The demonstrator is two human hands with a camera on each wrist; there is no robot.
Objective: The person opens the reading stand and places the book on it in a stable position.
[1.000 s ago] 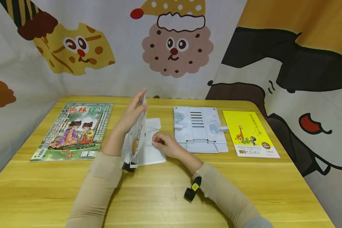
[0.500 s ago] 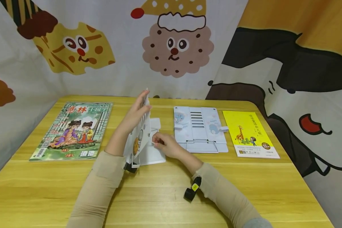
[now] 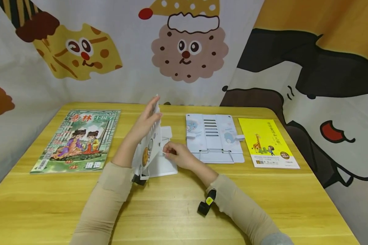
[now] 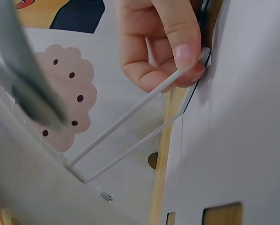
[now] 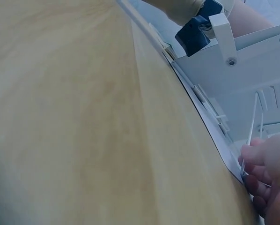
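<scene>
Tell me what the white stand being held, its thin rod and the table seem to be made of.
The white stand: perhaps painted metal, possibly plastic; its slotted panels look thin, smooth and stiff. The thin rod: likely white-coated metal wire, as it is slim, straight and even. The table: wood or wood-look laminate, with yellowish grain and a slight sheen.

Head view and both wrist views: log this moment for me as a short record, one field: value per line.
Left hand: rests against the upright panel of the white stand
Right hand: pinches the wire support
Wire support: slants between panel and base
White stand: base on the wooden table, panel raised
Second stand: lies flat, right of the white stand
Yellow book: lies flat, right of the second stand
Magazine: lies flat, left of the white stand
Backdrop: cloth with cartoon prints
</scene>
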